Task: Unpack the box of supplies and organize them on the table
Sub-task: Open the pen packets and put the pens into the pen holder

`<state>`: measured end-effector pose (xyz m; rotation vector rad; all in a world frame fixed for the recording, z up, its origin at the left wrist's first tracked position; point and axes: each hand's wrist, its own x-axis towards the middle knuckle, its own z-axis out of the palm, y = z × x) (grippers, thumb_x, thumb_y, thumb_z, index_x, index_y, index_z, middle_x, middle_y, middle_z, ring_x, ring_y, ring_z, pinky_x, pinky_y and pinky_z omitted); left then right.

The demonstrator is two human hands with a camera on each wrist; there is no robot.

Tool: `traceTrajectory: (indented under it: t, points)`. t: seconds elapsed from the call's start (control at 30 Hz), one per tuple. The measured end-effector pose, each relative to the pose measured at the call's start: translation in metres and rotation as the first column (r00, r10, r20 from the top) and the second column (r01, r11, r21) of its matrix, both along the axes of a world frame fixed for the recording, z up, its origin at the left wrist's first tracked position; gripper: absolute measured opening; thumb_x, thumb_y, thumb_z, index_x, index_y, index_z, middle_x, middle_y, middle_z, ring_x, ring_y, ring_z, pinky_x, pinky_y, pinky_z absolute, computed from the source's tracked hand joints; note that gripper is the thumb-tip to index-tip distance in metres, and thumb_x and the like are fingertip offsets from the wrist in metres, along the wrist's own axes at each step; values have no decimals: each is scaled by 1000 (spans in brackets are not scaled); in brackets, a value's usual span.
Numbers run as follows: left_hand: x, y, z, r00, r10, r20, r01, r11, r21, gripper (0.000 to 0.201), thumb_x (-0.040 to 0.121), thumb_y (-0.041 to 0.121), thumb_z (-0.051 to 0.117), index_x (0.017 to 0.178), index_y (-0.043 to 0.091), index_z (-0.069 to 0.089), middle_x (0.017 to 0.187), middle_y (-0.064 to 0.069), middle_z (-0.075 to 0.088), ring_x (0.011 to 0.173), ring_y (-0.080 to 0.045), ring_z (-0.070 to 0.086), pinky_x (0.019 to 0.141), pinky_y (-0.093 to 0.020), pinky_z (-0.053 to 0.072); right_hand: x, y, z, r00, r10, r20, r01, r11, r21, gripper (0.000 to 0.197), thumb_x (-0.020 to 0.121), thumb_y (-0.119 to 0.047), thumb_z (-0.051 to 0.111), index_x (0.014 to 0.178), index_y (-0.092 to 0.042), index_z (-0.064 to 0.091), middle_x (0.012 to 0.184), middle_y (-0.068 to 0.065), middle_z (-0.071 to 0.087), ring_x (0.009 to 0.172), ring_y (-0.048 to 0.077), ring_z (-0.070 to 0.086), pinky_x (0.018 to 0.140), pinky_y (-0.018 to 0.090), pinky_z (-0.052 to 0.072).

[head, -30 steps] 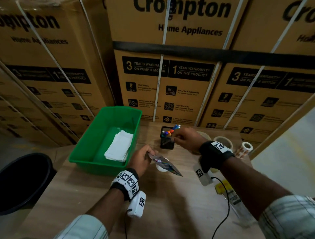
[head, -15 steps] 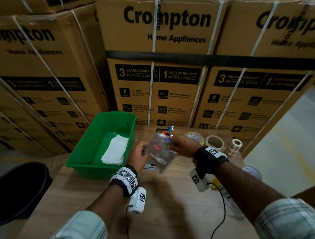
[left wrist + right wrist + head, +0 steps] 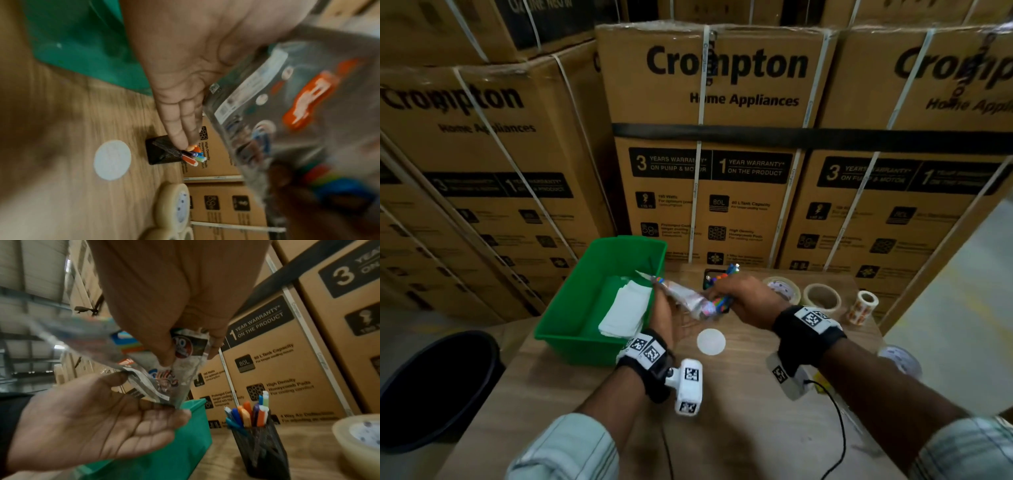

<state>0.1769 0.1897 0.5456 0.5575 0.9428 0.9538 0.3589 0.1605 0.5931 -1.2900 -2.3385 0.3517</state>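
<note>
A clear plastic packet (image 3: pixel 683 295) with colourful print hangs slanted above the table between my hands. My right hand (image 3: pixel 739 294) pinches its right end between thumb and fingers (image 3: pixel 166 353). My left hand (image 3: pixel 666 318) lies flat with straight fingers (image 3: pixel 180 123), and the packet's lower edge (image 3: pixel 164 395) touches it. A black mesh pen holder (image 3: pixel 709 278) full of coloured pens (image 3: pixel 249 413) stands just behind my right hand. The green bin (image 3: pixel 571 308) at the left holds folded white sheets (image 3: pixel 625 308).
Two tape rolls (image 3: pixel 784 289) (image 3: pixel 822 298) and a sticker roll (image 3: pixel 863 306) stand in a row at the back right. A white round disc (image 3: pixel 711 341) lies near my wrists. Strapped cardboard cartons (image 3: pixel 722 154) wall the table's far side. A black bucket (image 3: pixel 431 387) stands left of the table.
My right hand left the pen holder and took hold of the packet. My left hand let go of it and flattened under it. The packet tilted toward the bin.
</note>
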Motion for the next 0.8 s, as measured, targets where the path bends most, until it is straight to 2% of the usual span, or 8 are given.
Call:
traceTrajectory:
  t: [0.17,0.27,0.37,0.47,0.53,0.63,0.7,0.8]
  points:
    - [-8,4,3,949,56,310,-46,998,-39,94,69,91,28,108,13,63,114,-21,61,111,-36,57,109,-57,32,1,-7,-17,999,48,20,-48,999,20,32,76,9,57,92,-16,68,102,2,68,99,19,61,86,38,52]
    - [-11,7,1,930,116,349,-92,992,-85,100,70,89,30,125,12,60,126,-20,60,119,-37,55,108,-55,34,3,-12,-22,986,59,154,-65,997,32,30,79,2,59,95,-22,65,123,1,62,116,18,56,95,29,47]
    - [-16,5,6,935,180,305,-138,978,-154,94,70,87,40,104,3,66,98,-20,65,91,-34,61,92,-45,44,12,-13,-26,976,13,218,-32,996,85,18,80,-10,65,90,-26,65,128,1,60,118,19,55,94,32,47]
    - [-22,3,15,961,140,239,-102,981,-166,62,83,57,54,103,0,64,84,-16,63,85,-32,60,88,-42,49,15,-14,-28,961,-71,268,35,990,136,8,84,-26,63,92,-25,65,129,3,59,120,21,53,100,39,46]
    - [-22,1,20,982,65,179,-36,986,-162,32,89,30,48,93,1,61,82,-17,60,74,-32,64,70,-36,55,14,-14,-32,952,-159,263,123,981,149,24,87,-38,54,103,-23,62,128,5,57,116,22,54,96,41,49]
    - [-23,3,19,986,78,147,-52,983,-174,17,89,9,39,92,1,54,91,-22,64,73,-40,70,60,-43,60,16,-10,-34,917,-385,103,388,922,-4,52,85,-18,59,135,-15,43,141,12,41,125,26,46,105,38,43]
    - [-24,2,18,984,99,149,-76,986,-150,14,91,4,36,93,1,49,88,-22,66,77,-42,69,56,-46,59,21,-6,-32,829,-542,-136,491,823,-284,52,86,3,54,135,-8,40,137,15,44,126,30,45,105,39,43]
    - [-28,11,17,988,105,112,-96,992,-79,16,90,-2,34,94,7,47,90,-16,60,73,-35,69,59,-47,60,29,-1,-39,489,-692,-531,286,703,-651,29,89,9,49,114,-6,53,115,19,58,92,27,63,69,29,57]
